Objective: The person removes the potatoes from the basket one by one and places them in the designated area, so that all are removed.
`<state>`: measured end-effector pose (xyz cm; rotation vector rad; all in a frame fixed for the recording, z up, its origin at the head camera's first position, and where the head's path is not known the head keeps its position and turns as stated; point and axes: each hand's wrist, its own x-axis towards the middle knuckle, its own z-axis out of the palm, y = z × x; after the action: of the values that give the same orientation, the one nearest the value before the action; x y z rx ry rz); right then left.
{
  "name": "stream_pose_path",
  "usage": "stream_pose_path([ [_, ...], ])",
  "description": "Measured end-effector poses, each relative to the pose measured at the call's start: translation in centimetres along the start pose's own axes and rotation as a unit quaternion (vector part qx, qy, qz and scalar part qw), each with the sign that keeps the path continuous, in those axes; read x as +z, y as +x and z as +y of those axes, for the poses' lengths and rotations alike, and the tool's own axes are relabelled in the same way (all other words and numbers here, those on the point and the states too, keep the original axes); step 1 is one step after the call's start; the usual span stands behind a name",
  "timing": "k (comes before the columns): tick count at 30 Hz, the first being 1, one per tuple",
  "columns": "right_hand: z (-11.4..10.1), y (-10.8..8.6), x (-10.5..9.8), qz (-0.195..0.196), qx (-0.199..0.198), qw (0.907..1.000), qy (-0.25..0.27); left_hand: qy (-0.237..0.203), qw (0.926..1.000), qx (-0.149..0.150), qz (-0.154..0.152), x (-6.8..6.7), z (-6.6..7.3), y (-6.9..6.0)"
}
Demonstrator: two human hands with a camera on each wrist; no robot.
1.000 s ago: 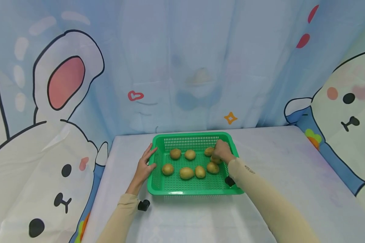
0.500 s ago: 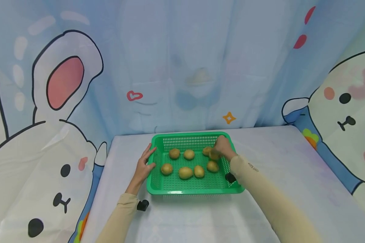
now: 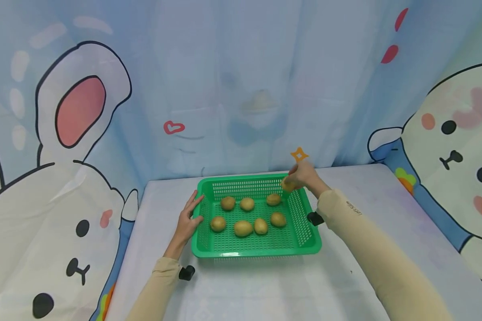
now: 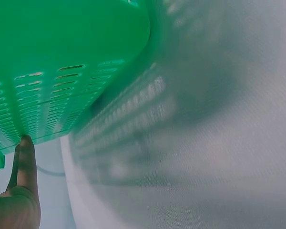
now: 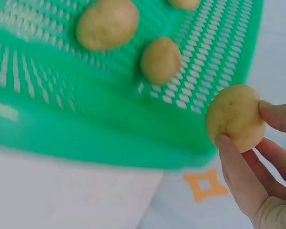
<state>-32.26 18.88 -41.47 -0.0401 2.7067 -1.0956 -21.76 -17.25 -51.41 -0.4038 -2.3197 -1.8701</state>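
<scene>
A green mesh basket [image 3: 257, 255] stands on the table with several potatoes [image 3: 243, 228] spread over its floor. My right hand [image 3: 306, 174] pinches one potato [image 5: 236, 117] between thumb and fingertips, lifted near the basket's back right corner. In the right wrist view that potato shows whole, with other potatoes [image 5: 161, 61] lying in the basket behind it. At the basket's left side, my left hand [image 3: 186, 223] rests with fingers spread and extended against the rim. From the left wrist view, fingers [image 4: 26, 167] touch the outside of the perforated wall.
A white cloth [image 3: 241, 290] covers the table. Behind it hangs a blue curtain [image 3: 209, 89] printed with cartoon animals, close to the basket's back rim. A black wrist camera [image 3: 315, 218] sits at the right cuff, near the basket's right rim.
My right hand has risen from inside the basket toward its back right corner, bringing a potato up with it. The left hand has stayed at the left rim.
</scene>
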Motion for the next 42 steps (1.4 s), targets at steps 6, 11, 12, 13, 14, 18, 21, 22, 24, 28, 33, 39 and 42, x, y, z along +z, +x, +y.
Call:
stream_pose_path([
  [6,0.0,-0.4,-3.0,0.019,-0.011,0.9997,-0.008,0.012,0.9999,0.004,-0.004,-0.2,0.1,0.0],
  [11,1.6,-0.8,-4.8,0.039,-0.017,0.9987,-0.026,-0.002,1.0000,0.008,0.002,-0.1,-1.6,0.3],
  [12,2.1,-0.8,-5.0,0.044,-0.019,0.9984,-0.029,-0.001,1.0000,0.009,0.004,-0.1,-2.0,0.3],
  [13,2.6,-0.9,-5.2,0.047,-0.018,0.9982,-0.031,0.002,0.9999,0.008,0.006,0.0,-2.5,0.4],
  [14,3.1,-0.8,-5.4,0.050,-0.015,0.9982,-0.030,0.005,0.9999,0.009,0.008,0.0,-2.9,0.5],
  [18,5.5,-0.7,-5.7,0.046,0.015,0.9987,-0.013,0.008,0.9999,0.010,0.011,-0.1,-4.0,0.6],
  [21,7.4,-0.6,-5.8,0.032,0.055,0.9979,0.013,0.002,0.9999,0.008,0.011,-0.1,-4.0,0.6],
  [22,8.1,-0.6,-5.8,0.027,0.068,0.9971,0.021,0.002,0.9999,0.007,0.010,-0.1,-3.9,0.6],
  [24,9.4,-0.7,-5.7,0.019,0.089,0.9952,0.036,-0.004,0.9999,0.009,0.007,-0.1,-3.4,0.5],
  [28,12.0,-0.7,-5.4,0.014,0.111,0.9926,0.047,-0.005,0.9998,0.017,-0.001,-0.1,-1.7,0.3],
  [33,14.5,-0.7,-4.6,0.020,0.118,0.9913,0.055,0.002,0.9997,0.022,-0.011,-0.3,-0.4,0.3],
  [39,16.1,-0.8,-3.6,0.015,0.143,0.9882,0.054,-0.001,0.9998,0.015,-0.015,-0.4,-0.7,0.2],
  [42,16.5,-1.0,-3.2,0.019,0.147,0.9877,0.049,-0.010,0.9998,0.015,-0.012,-0.3,-0.8,0.2],
])
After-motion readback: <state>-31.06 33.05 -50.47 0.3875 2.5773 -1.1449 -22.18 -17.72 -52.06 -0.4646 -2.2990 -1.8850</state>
